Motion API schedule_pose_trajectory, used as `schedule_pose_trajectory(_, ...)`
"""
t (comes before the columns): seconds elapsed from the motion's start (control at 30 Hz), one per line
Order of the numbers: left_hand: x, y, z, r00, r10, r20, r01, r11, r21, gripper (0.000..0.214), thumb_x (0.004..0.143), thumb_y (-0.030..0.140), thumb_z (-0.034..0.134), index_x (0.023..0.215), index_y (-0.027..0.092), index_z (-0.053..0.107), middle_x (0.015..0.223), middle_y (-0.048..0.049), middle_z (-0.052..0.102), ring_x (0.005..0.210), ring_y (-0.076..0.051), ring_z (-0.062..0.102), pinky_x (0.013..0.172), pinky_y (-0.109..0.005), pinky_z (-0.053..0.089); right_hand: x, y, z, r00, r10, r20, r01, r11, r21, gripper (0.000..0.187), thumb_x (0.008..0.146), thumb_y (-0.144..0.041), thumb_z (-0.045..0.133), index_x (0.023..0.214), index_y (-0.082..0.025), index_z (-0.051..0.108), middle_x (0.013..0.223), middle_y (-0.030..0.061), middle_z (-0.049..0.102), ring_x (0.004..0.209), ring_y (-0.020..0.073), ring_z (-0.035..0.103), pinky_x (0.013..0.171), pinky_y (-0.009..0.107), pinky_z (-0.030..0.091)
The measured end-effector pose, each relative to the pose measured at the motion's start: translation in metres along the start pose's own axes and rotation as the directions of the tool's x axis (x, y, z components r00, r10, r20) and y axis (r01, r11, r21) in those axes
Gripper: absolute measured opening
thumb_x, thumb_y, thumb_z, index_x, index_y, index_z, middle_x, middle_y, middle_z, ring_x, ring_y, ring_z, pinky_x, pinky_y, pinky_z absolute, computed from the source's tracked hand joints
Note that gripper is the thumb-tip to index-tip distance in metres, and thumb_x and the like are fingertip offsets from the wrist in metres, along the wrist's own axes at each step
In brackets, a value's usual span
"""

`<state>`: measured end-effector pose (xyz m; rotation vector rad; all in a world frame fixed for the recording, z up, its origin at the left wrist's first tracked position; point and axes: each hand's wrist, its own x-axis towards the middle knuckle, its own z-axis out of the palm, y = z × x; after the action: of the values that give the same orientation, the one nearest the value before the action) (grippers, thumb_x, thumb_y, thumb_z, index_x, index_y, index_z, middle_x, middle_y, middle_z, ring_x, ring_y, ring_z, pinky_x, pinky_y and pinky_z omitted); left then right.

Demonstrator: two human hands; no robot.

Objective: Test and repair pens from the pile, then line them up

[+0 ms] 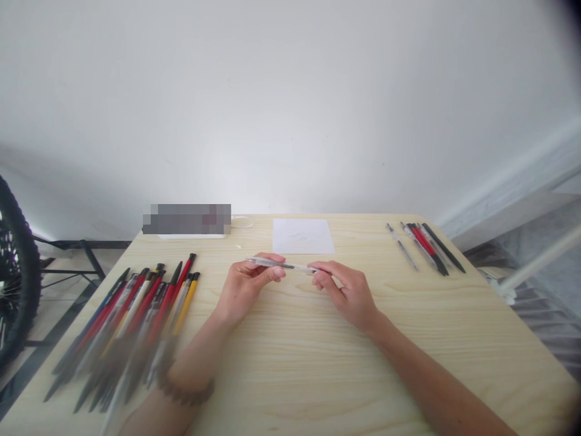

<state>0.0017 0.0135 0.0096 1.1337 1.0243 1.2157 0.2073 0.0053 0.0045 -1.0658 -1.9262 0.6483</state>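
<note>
- Clear pen: being held above the counter, centre of view, between both hands. Long axis running near-horizontal, left to right, right end tilting slightly lower.
- Left hand: grip pinching the pen's left/mid section w/ thumb and fingertips, palm facing up-ish. Bare end of barrel projecting out to the left past the fingers.
- Right hand: grip closing on the pen's right end, fingertips covering that tip; can't tell what part (cap or tip) is under them.
- Key relation: pen is lying straight across between the two grips, both hands abt equally near, one per end; short span of barrel showing between them.
- White paper sheet: lying flat just behind the hands, faint marks on it, not touching pen.
- Large pen pile: sitting left of left forearm, red/black/yellow/white barrels fanning out, well apart from held pen.
- Small pen group: resting at far right of counter, approx. parallel, angled.
- Blurred-out object: sitting at the back-left edge; can't tell what it is.
</note>
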Motion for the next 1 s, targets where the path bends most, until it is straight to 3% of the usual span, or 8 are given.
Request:
schedule_pose_trajectory(0.1, -0.0004, 0.0019, 0.0011, 1.0, 0.008, 0.007, -0.008, 1.0, 0.012, 0.008, 0.066, 0.023, 0.073, 0.071, 0.018, 0.071, 0.082, -0.0024, 0.065, 0.068, -0.012, 0.056, 0.068, -0.026, 0.046, -0.0014, 0.0016, 0.0025, 0.993, 0.108, 0.057, -0.115, 0.983, 0.143, 0.024, 0.091, -0.029, 0.039, 0.108, -0.02, 0.052, 0.063, -0.0019, 0.06, 0.05, 0.0088, 0.056, 0.052, 0.021, 0.048)
schedule_pose_trajectory(0.27, -0.0006, 0.003, 0.0013, 0.999, 0.024, -0.028, -0.024, 1.0, 0.018, 0.008, 0.068, 0.024, 0.072, 0.073, 0.017, 0.071, 0.083, -0.003, 0.065, 0.063, -0.011, 0.055, 0.066, -0.026, 0.046, -0.0002, 0.0037, 0.0039, 0.995, 0.06, -0.077, -0.055, 0.997, 0.061, 0.021, 0.08, -0.031, 0.059, 0.097, -0.021, 0.053, 0.081, 0.0023, 0.064, 0.062, 0.0111, 0.06, 0.064, 0.025, 0.05)
schedule_pose_trajectory(0.4, -0.0006, 0.002, 0.0007, 1.0, 0.028, -0.009, -0.028, 0.999, 0.026, 0.008, 0.068, 0.025, 0.071, 0.07, 0.016, 0.072, 0.088, -0.0037, 0.065, 0.063, -0.01, 0.054, 0.066, -0.026, 0.046, -0.0012, 0.0046, 0.0029, 0.988, 0.138, 0.066, -0.147, 0.976, 0.16, 0.019, 0.09, -0.03, 0.041, 0.098, -0.019, 0.055, 0.064, -0.0006, 0.061, 0.052, 0.0101, 0.058, 0.054, 0.022, 0.049)
schedule_pose_trajectory(0.5, -0.0003, 0.0022, 0.0007, 0.999, 0.04, -0.008, -0.04, 0.998, 0.04, 0.007, 0.069, 0.024, 0.07, 0.069, 0.017, 0.072, 0.086, -0.003, 0.065, 0.064, -0.01, 0.054, 0.066, -0.025, 0.045, -0.0006, 0.0053, 0.0023, 0.997, 0.075, 0.004, -0.075, 0.99, 0.123, 0.024, 0.086, -0.031, 0.049, 0.108, -0.021, 0.053, 0.081, 0.0033, 0.064, 0.064, 0.0119, 0.061, 0.064, 0.026, 0.051)
schedule_pose_trajectory(0.6, 0.0001, 0.0033, 0.0014, 0.999, 0.041, -0.012, -0.041, 0.998, 0.044, 0.007, 0.07, 0.024, 0.07, 0.068, 0.017, 0.071, 0.086, -0.0029, 0.065, 0.066, -0.01, 0.054, 0.066, -0.024, 0.045, 0.0008, 0.0047, 0.0016, 0.997, -0.028, -0.077, 0.029, 1.0, 0.003, 0.022, 0.081, -0.03, 0.058, 0.102, -0.022, 0.056, 0.088, 0.004, 0.064, 0.071, 0.013, 0.061, 0.069, 0.027, 0.051)
schedule_pose_trajectory(0.77, 0.0001, 0.0039, 0.0022, 0.999, 0.035, -0.004, -0.034, 0.998, 0.045, 0.008, 0.069, 0.024, 0.071, 0.067, 0.017, 0.071, 0.088, -0.003, 0.064, 0.062, -0.009, 0.053, 0.064, -0.025, 0.044, -0.0002, 0.0039, 0.0024, 0.989, 0.109, 0.101, -0.123, 0.982, 0.143, 0.023, 0.09, -0.029, 0.04, 0.108, -0.02, 0.052, 0.069, -0.0008, 0.062, 0.053, 0.0095, 0.059, 0.055, 0.022, 0.049)
schedule_pose_trajectory(0.9, 0.0, 0.0032, 0.0011, 0.999, 0.038, -0.007, -0.038, 0.998, 0.052, 0.008, 0.07, 0.025, 0.071, 0.067, 0.018, 0.071, 0.088, -0.0026, 0.064, 0.064, -0.009, 0.053, 0.065, -0.024, 0.044, 0.0001, 0.0039, 0.0026, 0.999, 0.041, -0.03, -0.04, 0.999, 0.035, 0.026, 0.081, -0.03, 0.056, 0.105, -0.021, 0.052, 0.082, 0.0025, 0.064, 0.065, 0.0117, 0.062, 0.064, 0.024, 0.05)
schedule_pose_trajectory(1.0, 0.0001, 0.0027, 0.0002, 0.999, 0.032, -0.003, -0.032, 0.998, 0.055, 0.009, 0.07, 0.026, 0.07, 0.066, 0.018, 0.071, 0.089, -0.0026, 0.065, 0.064, -0.009, 0.053, 0.064, -0.023, 0.044, 0.0001, 0.0029, 0.0013, 0.998, 0.065, 0.011, -0.065, 0.998, 0.019, 0.016, 0.086, -0.03, 0.05, 0.097, -0.02, 0.056, 0.071, 0.0006, 0.063, 0.057, 0.01, 0.059, 0.057, 0.021, 0.049)
